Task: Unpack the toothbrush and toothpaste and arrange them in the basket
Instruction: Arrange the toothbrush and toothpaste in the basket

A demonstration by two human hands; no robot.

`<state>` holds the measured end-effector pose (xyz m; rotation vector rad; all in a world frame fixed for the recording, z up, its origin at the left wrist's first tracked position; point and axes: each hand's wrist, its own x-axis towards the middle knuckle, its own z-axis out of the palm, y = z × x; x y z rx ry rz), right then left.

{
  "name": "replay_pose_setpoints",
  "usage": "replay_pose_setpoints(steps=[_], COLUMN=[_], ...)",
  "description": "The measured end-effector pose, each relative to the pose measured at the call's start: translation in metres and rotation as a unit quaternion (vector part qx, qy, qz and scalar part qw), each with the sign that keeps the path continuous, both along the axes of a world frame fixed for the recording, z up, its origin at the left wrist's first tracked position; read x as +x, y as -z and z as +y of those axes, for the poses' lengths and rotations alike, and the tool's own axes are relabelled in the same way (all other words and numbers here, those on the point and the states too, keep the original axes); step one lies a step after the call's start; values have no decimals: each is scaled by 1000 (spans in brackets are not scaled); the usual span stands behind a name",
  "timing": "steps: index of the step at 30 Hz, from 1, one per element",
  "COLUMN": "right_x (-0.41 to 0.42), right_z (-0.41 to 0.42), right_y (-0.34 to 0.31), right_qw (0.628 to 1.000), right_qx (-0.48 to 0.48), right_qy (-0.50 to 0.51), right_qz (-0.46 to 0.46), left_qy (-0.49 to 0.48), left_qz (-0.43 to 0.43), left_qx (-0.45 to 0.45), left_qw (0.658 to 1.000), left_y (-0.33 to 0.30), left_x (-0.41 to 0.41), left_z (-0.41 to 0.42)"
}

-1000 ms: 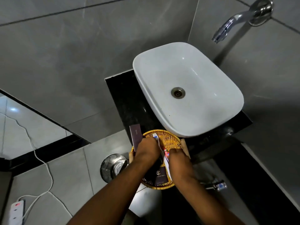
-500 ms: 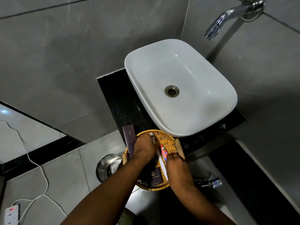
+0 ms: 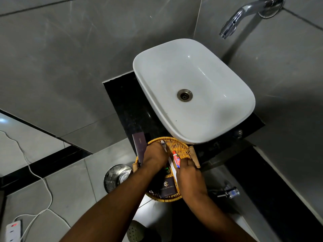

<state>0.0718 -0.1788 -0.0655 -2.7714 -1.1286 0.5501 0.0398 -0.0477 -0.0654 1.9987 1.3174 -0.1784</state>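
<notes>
A round wicker basket (image 3: 181, 147) sits at the front edge of the black counter, just below the basin. Over its left half my left hand (image 3: 154, 157) rests with curled fingers on the white toothbrush (image 3: 163, 146), whose head pokes out above the knuckles. My right hand (image 3: 189, 173) pinches the lower end of a small red, white and blue toothpaste tube (image 3: 176, 158) lying in the basket. A dark purple box (image 3: 167, 186) lies in the basket's near part between my wrists. Whatever is under my palms stays hidden.
A slim purple comb box (image 3: 139, 145) stands at the basket's left rim. The white basin (image 3: 194, 91) with its drain fills the counter behind, under a chrome wall spout (image 3: 234, 23). Below: a steel bin lid (image 3: 116, 177), a chrome fitting (image 3: 230, 193), a white power strip (image 3: 13, 231).
Both hands stay in the basket; my right hand has shifted the toothpaste tube slightly away from the toothbrush. The camera has drifted, moving the whole scene a little left in view.
</notes>
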Motion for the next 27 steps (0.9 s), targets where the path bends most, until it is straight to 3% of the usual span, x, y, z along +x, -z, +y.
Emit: replay_pose_setpoints(steps=[27], right_x=[2], right_z=[11], right_y=[1], right_qw=[1000], right_qx=[9], right_qy=[23], right_qz=[-18], left_qy=[9], left_qz=[-19], left_qx=[-4], left_qw=[1000], left_y=[1], left_x=[-2], left_z=[2])
